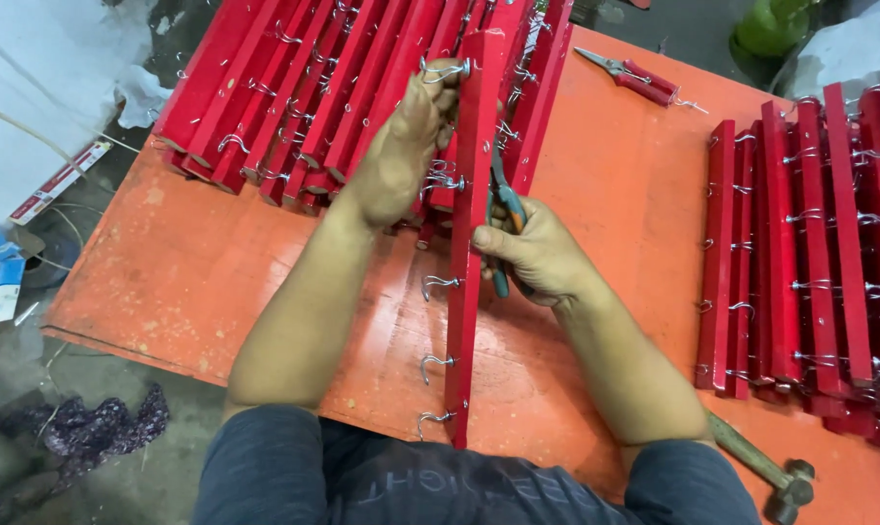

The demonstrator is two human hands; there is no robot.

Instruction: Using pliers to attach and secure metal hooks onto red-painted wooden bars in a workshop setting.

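A long red wooden strip [467,292] with several metal hooks along its left side stands on edge on the orange table [207,272], running from near my body to the far pile. My left hand [406,146] grips its upper part from the left, fingers near the top hook [445,70]. On the right side of the strip, at its middle, my right hand [537,255] holds blue-handled pliers [503,209], jaws against the wood.
A pile of red hooked strips [304,87] lies at the far left, another [819,253] at the right. Red-handled pliers [634,78] lie at the far edge. A hammer [765,467] rests near my right elbow. Cloth and litter lie on the floor at left.
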